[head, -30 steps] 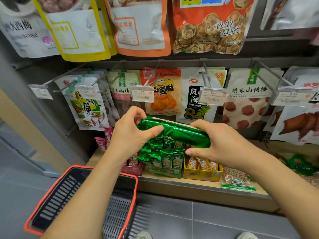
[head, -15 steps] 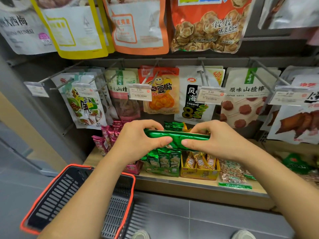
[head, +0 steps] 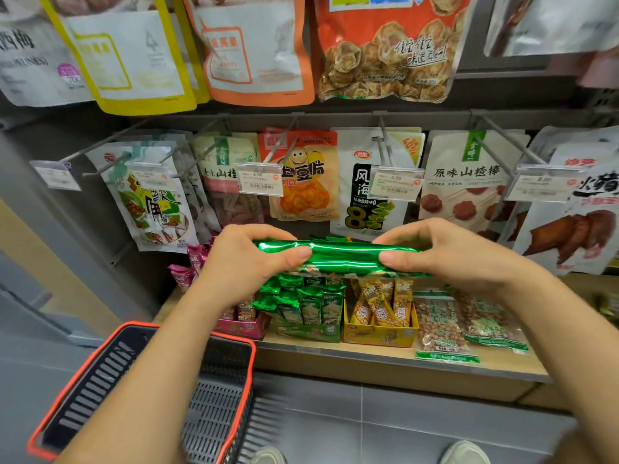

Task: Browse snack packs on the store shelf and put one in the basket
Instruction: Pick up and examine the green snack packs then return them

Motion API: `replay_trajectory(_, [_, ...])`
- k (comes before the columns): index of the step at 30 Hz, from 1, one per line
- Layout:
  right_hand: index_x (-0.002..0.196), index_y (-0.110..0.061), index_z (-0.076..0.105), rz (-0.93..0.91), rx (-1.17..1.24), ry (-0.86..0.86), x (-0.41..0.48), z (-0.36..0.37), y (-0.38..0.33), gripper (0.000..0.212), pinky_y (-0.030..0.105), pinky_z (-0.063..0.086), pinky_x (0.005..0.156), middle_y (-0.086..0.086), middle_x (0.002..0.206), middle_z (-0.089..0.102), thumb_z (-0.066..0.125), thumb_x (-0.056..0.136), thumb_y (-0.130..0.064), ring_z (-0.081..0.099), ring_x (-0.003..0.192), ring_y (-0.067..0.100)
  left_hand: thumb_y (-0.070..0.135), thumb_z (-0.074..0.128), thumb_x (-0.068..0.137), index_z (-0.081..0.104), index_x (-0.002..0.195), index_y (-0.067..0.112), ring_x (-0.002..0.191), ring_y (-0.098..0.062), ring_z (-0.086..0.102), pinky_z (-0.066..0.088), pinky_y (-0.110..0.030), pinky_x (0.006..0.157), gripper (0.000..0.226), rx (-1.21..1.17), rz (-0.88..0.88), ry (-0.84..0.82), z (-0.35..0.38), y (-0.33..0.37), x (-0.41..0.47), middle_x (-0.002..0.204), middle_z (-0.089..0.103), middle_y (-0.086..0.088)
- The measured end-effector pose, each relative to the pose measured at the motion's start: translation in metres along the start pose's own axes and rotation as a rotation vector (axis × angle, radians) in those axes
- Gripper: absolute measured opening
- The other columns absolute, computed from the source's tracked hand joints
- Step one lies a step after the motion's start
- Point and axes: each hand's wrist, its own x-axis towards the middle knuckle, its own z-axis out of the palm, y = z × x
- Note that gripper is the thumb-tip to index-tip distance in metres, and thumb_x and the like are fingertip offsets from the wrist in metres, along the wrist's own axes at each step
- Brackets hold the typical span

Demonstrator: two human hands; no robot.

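A shiny green snack pack (head: 341,257) is held level in front of the shelf, seen edge-on. My left hand (head: 246,262) pinches its left end between thumb and fingers. My right hand (head: 449,254) pinches its right end the same way. The black basket with an orange rim (head: 241,343) hangs low at the left, under my left forearm, and nothing shows inside it.
Below the pack, the wooden shelf (head: 385,360) carries a green display box (head: 308,313), a yellow one (head: 382,319), a pink one (head: 241,324) and bags of peanuts (head: 442,326). Snack bags hang from metal hooks (head: 385,139) with price tags above. Grey tiled floor lies below.
Both hands have turned the green pack from tilted to level and lifted it slightly; its flat face has gone edge-on. The grip at both ends stays the same.
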Motion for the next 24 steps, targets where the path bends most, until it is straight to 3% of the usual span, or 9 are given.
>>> replay_trajectory(2, [0.114, -0.018, 0.071, 0.049, 0.289, -0.111, -0.002, -0.008, 0.008, 0.038, 0.027, 0.056, 0.082, 0.003, 0.109, 0.073, 0.069, 0.077, -0.027, 0.069, 0.098, 0.012, 0.063, 0.077, 0.053, 0.078, 0.083, 0.035, 0.075, 0.002, 0.064, 0.045, -0.025, 0.074, 0.041, -0.024, -0.025, -0.045, -0.005, -0.001, 0.000, 0.079, 0.074, 0.012])
replay_trajectory(4, [0.118, -0.012, 0.069, 0.061, 0.425, -0.184, -0.002, -0.013, 0.014, 0.038, 0.028, 0.057, 0.082, 0.010, 0.116, 0.071, 0.067, 0.080, -0.014, 0.068, 0.104, 0.020, 0.060, 0.077, 0.054, 0.077, 0.084, 0.035, 0.080, 0.004, 0.064, 0.044, -0.024, 0.077, 0.039, -0.057, -0.048, -0.073, -0.009, -0.003, 0.000, 0.084, 0.075, 0.013])
replay_trajectory(6, [0.120, -0.008, 0.067, 0.045, 0.494, -0.235, -0.003, -0.017, 0.018, 0.039, 0.031, 0.056, 0.087, 0.014, 0.121, 0.068, 0.065, 0.082, -0.005, 0.066, 0.108, 0.024, 0.052, 0.082, 0.058, 0.077, 0.088, 0.032, 0.086, -0.002, 0.066, 0.046, -0.022, 0.077, 0.036, -0.123, -0.080, -0.118, -0.014, -0.005, 0.000, 0.090, 0.075, 0.009])
replay_trajectory(9, [0.122, -0.003, 0.064, 0.023, 0.586, -0.262, -0.003, -0.023, 0.023, 0.043, 0.035, 0.055, 0.092, 0.019, 0.126, 0.064, 0.063, 0.080, 0.005, 0.064, 0.111, 0.029, 0.023, 0.086, 0.066, 0.074, 0.100, 0.021, 0.092, -0.019, 0.067, 0.053, -0.025, 0.080, 0.036, -0.352, -0.131, -0.308, -0.029, -0.010, -0.001, 0.103, 0.074, -0.008])
replay_trajectory(12, [0.123, -0.001, 0.062, 0.015, 0.646, -0.246, -0.004, -0.026, 0.029, 0.049, 0.040, 0.054, 0.093, 0.019, 0.127, 0.063, 0.065, 0.075, 0.005, 0.063, 0.114, 0.032, 0.007, 0.081, 0.066, 0.071, 0.107, 0.012, 0.098, -0.025, 0.066, 0.055, -0.027, 0.084, 0.043, -0.559, -0.138, -0.459, -0.042, -0.015, -0.003, 0.111, 0.069, -0.016])
replay_trajectory(17, [0.110, -0.003, 0.070, 0.016, 0.688, -0.220, -0.002, -0.025, 0.032, 0.040, 0.038, 0.057, 0.086, 0.021, 0.122, 0.065, 0.060, 0.072, 0.003, 0.065, 0.107, 0.030, -0.003, 0.066, 0.066, 0.073, 0.105, 0.009, 0.100, -0.025, 0.067, 0.055, -0.031, 0.085, 0.041, -0.677, -0.110, -0.521, -0.049, -0.015, -0.006, 0.111, 0.069, -0.015])
replay_trajectory(22, [0.091, -0.010, 0.068, 0.073, 0.784, -0.180, 0.002, -0.021, 0.034, 0.019, 0.038, 0.060, 0.076, 0.018, 0.103, 0.070, 0.066, 0.073, -0.004, 0.068, 0.101, 0.035, -0.006, 0.054, 0.077, 0.072, 0.097, 0.008, 0.083, -0.023, 0.072, 0.059, -0.035, 0.078, 0.030, -0.639, -0.175, -0.378, -0.038, -0.011, -0.003, 0.087, 0.073, -0.011])
replay_trajectory(24, [0.090, -0.010, 0.067, 0.134, 0.833, -0.102, 0.004, -0.017, 0.031, 0.011, 0.033, 0.061, 0.067, 0.021, 0.105, 0.071, 0.061, 0.081, -0.009, 0.068, 0.098, 0.044, 0.006, 0.057, 0.087, 0.072, 0.098, 0.008, 0.077, -0.022, 0.073, 0.060, -0.032, 0.070, 0.019, -0.642, -0.215, -0.291, -0.031, -0.008, -0.002, 0.085, 0.074, -0.013])
